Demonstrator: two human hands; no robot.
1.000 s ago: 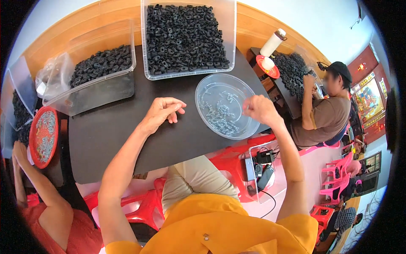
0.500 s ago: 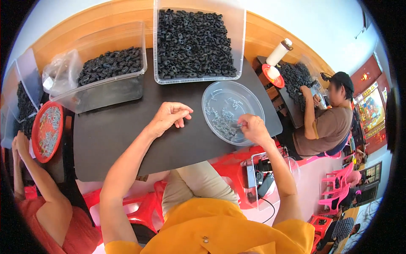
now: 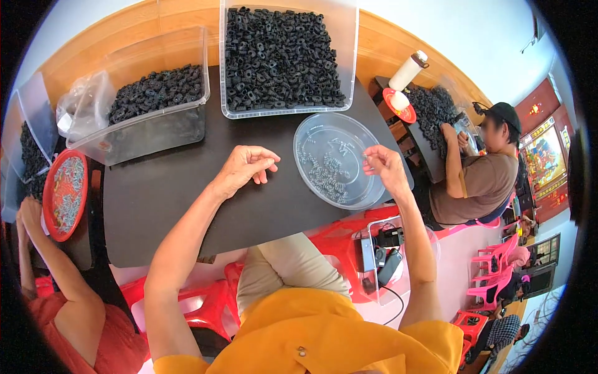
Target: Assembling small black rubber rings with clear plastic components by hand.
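Observation:
Over the dark table [image 3: 168, 193] my left hand [image 3: 246, 169] hovers with its fingers curled and thumb against the index finger. Whatever it may hold is hidden. To its right sits a round clear plastic basin [image 3: 367, 198], with many small shiny coiled metal pieces [image 3: 329, 177], like springs, scattered on its bottom. My right hand [image 3: 386, 167] is above the basin's right side, fingertips pinched together. Any piece between them is too small to make out. Beyond the basin stands a clear tub [image 3: 288, 114] full of small black plastic parts [image 3: 283, 59].
Another clear bin [image 3: 156, 140] with black parts and a plastic bag [image 3: 87, 106] stands at back left. Left of the table, a co-worker's hands [image 3: 29, 212] are near a red tray [image 3: 66, 229]. A second person [image 3: 479, 181] works at right, near a white bottle [image 3: 408, 70].
My right hand has risen from the metal pieces and moved toward the basin's right rim. My left hand has kept nearly the same place and curl. The view has shifted slightly.

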